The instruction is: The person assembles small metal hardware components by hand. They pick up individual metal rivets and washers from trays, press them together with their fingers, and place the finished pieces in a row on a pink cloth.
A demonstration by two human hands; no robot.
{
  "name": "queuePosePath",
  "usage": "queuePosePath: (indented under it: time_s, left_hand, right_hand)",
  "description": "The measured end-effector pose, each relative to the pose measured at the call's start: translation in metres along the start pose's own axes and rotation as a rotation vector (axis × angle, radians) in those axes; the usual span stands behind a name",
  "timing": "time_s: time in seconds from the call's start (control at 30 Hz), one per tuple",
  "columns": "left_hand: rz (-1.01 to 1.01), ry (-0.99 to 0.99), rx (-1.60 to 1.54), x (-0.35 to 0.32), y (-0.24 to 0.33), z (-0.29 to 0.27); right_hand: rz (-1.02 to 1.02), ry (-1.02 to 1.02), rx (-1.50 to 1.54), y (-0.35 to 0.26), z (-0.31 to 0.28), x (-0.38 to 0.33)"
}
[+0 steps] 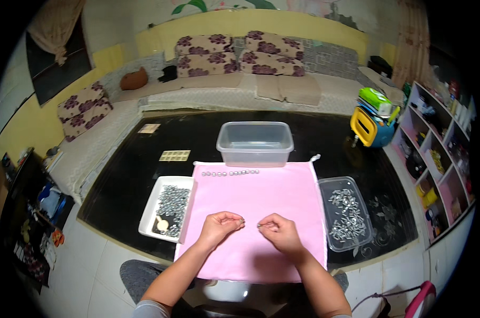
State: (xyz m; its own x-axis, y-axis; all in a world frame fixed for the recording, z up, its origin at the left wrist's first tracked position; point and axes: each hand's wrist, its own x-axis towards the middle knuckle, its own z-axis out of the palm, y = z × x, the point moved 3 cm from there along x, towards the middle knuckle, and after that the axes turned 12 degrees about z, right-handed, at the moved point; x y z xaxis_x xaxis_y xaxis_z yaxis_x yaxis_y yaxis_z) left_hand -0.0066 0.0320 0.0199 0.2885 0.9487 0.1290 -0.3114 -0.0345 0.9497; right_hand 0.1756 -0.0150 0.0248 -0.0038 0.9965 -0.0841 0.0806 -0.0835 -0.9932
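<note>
Above the middle of a pink cloth (250,196), my left hand (218,228) is closed in a pinch on a small silvery metal part (242,221). Facing it across a short gap, my right hand (281,233) pinches another small metal piece (259,226), mostly covered by the fingertips. Both pieces are too small to name their exact kind. Along the cloth's far edge lies a row of several short metal pieces (231,173). To the left, a white tray (147,220) holds many small round metal parts (172,201) and a pale scoop-like thing (162,224).
At the right, a see-through tray (366,236) holds many small metal cylinders (348,214). A see-through plastic tub (256,158) stands beyond the cloth. The black table (118,169) also bears a pale card (175,155) and a blue-yellow container (368,127). A shelf unit (433,153) stands right.
</note>
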Motion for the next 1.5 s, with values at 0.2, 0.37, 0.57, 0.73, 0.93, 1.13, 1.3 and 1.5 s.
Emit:
queuePosePath:
  time_s: [0.2,0.37,0.57,0.73,0.93,1.13,1.3,1.5]
  left_hand:
    - [-0.046,-0.038,0.03,0.003,-0.018,0.031]
    - [-0.053,-0.045,0.078,0.001,-0.019,0.033]
    - [-0.04,-0.031,0.06,0.001,-0.018,0.03]
    - [-0.003,-0.072,-0.02,0.003,-0.021,0.029]
    - [0.082,-0.056,-0.035,0.004,-0.023,0.03]
    - [0.158,-0.035,0.074,0.004,-0.024,0.031]
    - [0.22,-0.017,0.08,0.002,-0.025,0.029]
    - [0.189,-0.019,0.056,0.004,-0.024,0.03]
  right_hand:
    - [-0.008,0.007,0.023,0.008,-0.004,0.006]
    - [-0.014,0.034,-0.007,0.01,-0.004,0.008]
    - [0.03,-0.01,0.01,0.006,-0.001,0.007]
    - [-0.007,0.01,0.038,0.008,0.0,0.008]
    - [0.083,-0.094,0.174,0.015,-0.002,0.012]
    - [0.132,-0.12,0.244,0.023,-0.004,0.015]
    - [0.157,-0.096,0.334,0.019,0.001,0.012]
    - [0.162,-0.092,0.341,0.02,0.001,0.012]
